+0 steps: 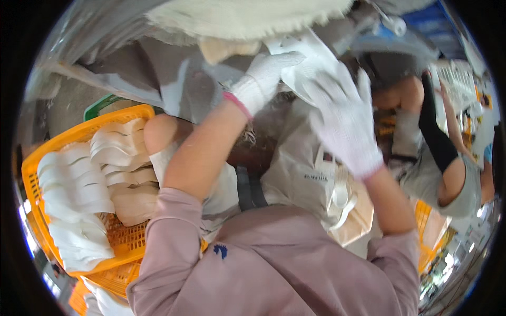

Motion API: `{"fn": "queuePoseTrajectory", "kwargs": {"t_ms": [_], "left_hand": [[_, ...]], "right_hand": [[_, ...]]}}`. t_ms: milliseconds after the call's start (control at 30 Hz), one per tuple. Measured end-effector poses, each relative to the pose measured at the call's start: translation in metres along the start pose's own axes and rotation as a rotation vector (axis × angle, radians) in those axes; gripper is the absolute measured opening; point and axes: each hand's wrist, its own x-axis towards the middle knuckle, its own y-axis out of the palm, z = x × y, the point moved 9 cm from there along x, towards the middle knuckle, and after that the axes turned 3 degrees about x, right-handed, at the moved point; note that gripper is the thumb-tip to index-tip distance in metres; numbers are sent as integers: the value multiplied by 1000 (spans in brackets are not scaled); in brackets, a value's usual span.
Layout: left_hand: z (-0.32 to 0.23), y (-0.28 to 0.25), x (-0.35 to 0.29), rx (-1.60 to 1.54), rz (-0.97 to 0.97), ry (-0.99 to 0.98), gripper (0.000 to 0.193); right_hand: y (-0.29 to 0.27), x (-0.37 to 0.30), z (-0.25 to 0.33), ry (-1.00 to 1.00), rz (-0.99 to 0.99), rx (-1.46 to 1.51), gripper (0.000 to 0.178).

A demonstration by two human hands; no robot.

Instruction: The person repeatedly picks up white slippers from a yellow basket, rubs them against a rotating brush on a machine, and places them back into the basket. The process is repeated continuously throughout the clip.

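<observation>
At the upper middle, a smooth white curved piece [311, 50] with small holes sits tilted just below a fluffy cream buffing wheel [247, 18]. My left hand [266, 76], in a white knit glove with a pink cuff, grips the piece's left edge, its fingers lying over the surface. Gloved the same way, my right hand [345, 121] has its fingers spread apart over the piece's lower right side. Motion blurs that hand, so I cannot tell whether its fingertips touch the piece. A whitish bag-like cloth [295, 158] with dark print lies below my hands.
On my left an orange crate [87, 126] holds several stacks of white curved pieces [74, 181]. A green crate edge [100, 107] shows behind it. To the right, a co-worker's black sleeve [437, 124] is near a white basket [454, 84] and an orange crate [427, 226].
</observation>
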Motion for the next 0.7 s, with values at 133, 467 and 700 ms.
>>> {"fn": "queuePoseTrajectory", "kwargs": {"t_ms": [133, 467, 700], "left_hand": [[-5, 3, -59, -546, 57, -42, 66], [-37, -72, -28, -415, -266, 99, 32], [-31, -95, -43, -363, -319, 117, 32]], "right_hand": [[33, -12, 25, 161, 65, 304, 26], [50, 54, 58, 302, -9, 377, 39], [54, 65, 60, 358, -230, 455, 29]]}}
